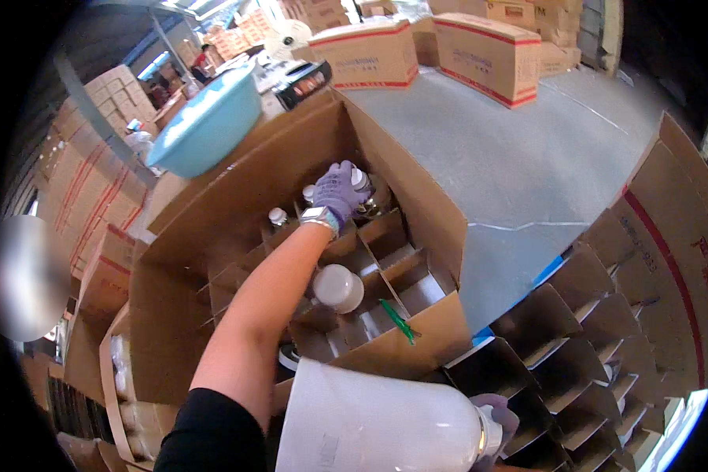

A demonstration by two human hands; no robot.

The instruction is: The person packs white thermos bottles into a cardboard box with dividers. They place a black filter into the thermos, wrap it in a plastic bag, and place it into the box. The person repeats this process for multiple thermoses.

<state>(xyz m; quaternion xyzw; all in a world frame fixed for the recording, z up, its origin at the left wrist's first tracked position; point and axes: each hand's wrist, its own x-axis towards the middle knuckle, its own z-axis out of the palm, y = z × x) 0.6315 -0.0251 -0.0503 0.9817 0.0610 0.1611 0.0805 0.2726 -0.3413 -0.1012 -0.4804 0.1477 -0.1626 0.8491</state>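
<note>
The purple-gloved left hand (340, 191) curls its fingers around the white-capped top of a glass bottle (380, 198) inside the divided cardboard carton (405, 161); the gloved right hand (499, 421) grips the capped end of a large white bottle (377, 417), held sideways.

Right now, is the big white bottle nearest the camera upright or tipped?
Tipped: the bottle lies sideways in view, its neck at the right hand.

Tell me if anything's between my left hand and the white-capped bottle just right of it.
Nothing visible: your left hand is right against the white cap of the bottle. The cardboard divider stands nearer you, not between.
</note>
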